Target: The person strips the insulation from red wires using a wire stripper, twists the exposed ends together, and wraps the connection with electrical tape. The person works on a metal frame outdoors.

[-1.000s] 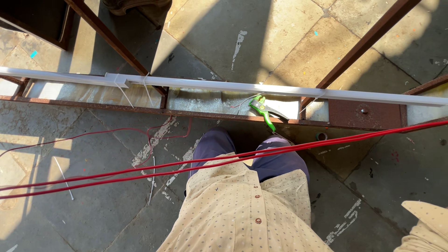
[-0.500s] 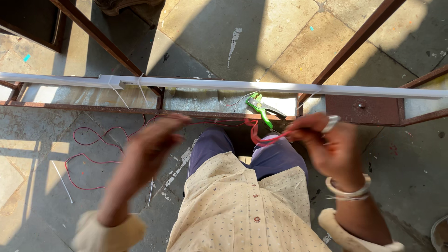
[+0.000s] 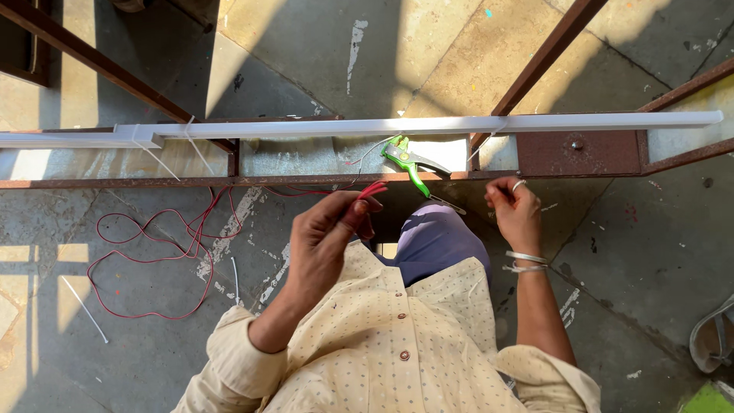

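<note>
1. On the floor at the left lies the slack of the red wire [image 3: 153,252], thin and glossy, sprawled in loose, irregular loops over worn grey concrete [image 3: 115,359] that is scuffed and streaked with pale paint.
2. Beside those loops a few short white cable ties [image 3: 84,310] lie flat on the floor, straight and slender.
3. Across the far side of the scene runs a long white plastic channel [image 3: 428,125], smooth and square-edged, lashed with thin white ties to a rusty brown metal frame [image 3: 153,182] made of flat bars and angle pieces.
4. Your left hand [image 3: 329,237] is raised in the middle of the scene, near the frame's lower bar. Its thumb and fingers are pinched closed on the ends of the red wire, which stick out just past your fingertips as a short bundle; from there the wire trails left along the bar and down to the loops.
5. Right of that hand, a green-handled wire stripper [image 3: 409,160] with grey metal jaws rests tilted on the frame ledge, just below the white channel, untouched.
6. Your right hand [image 3: 516,210] is at the frame's lower bar, near a riveted brown plate [image 3: 577,153]. Its fingers are curled in with thumb meeting fingertip; you cannot tell from here whether anything is held between them. It wears a ring and metal bangles [image 3: 524,262] at the wrist.
7. Nearest to you, a cream dotted shirt [image 3: 382,344] of soft cloth with small brown buttons.
</note>
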